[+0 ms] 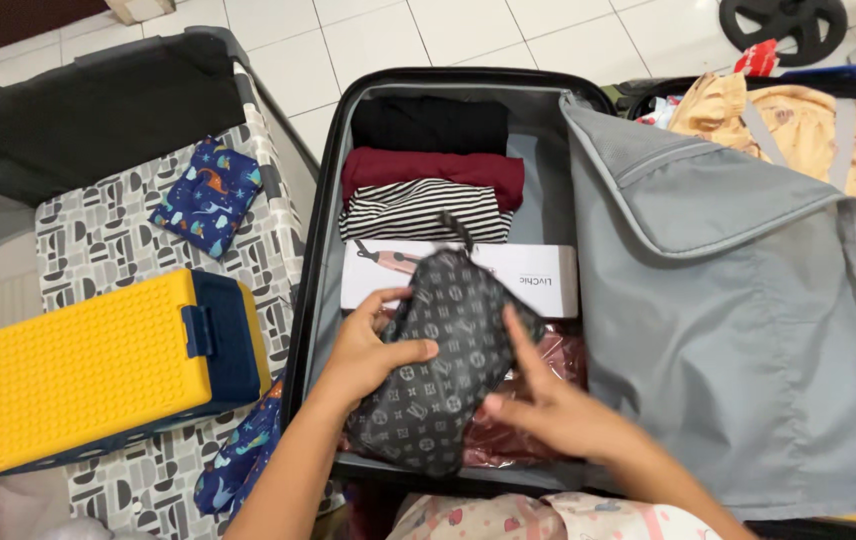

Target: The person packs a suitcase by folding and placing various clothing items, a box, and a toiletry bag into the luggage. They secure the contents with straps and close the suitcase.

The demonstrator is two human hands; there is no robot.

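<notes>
The pouch [435, 368] is dark grey, covered in a pale repeating monogram print. Beneath it lies something glossy and dark red [538, 400], and beside that a long white box [508, 275] with a pink picture on it. Folded clothes run striped black-and-white [418, 210], then maroon [433, 168], then black [430, 124]. The suitcase [323, 200] has a black shell and a grey lining, with a grey divider flap [738, 330]. Off to the side sits a yellow box [98, 365] with a navy end, on a grey-and-white geometric mat [118, 235], near a navy dinosaur-print pillow [208, 195].
</notes>
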